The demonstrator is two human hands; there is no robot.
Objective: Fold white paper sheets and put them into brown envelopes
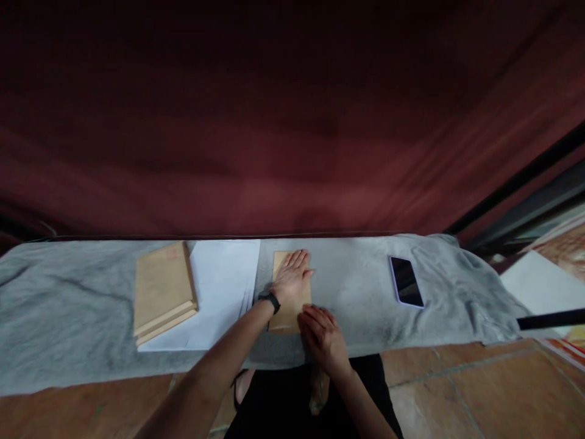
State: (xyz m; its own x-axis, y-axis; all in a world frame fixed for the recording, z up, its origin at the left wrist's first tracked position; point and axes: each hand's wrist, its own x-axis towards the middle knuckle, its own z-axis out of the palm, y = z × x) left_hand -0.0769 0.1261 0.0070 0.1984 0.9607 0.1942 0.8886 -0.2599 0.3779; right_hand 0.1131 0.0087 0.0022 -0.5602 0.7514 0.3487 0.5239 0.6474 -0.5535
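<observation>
A brown paper envelope (289, 320) lies upright before me on the grey cloth. My left hand (291, 279), with a dark band at the wrist, rests flat on its upper part, fingers stretched out. At the envelope's lower right edge is my right hand (325, 341); its fingers are bent and close together against that edge, and the fingertips are partly hidden. To the left, a stack of brown envelopes (163, 283) sits on white paper sheets (226, 274).
A phone (406, 281) with a pale purple edge lies to the right on the grey cloth (356, 292). Behind the cloth-covered surface hangs a dark red curtain (292, 152). Dark bars (525, 174) and a white sheet (543, 283) are at the far right. Below is a tiled floor (498, 390).
</observation>
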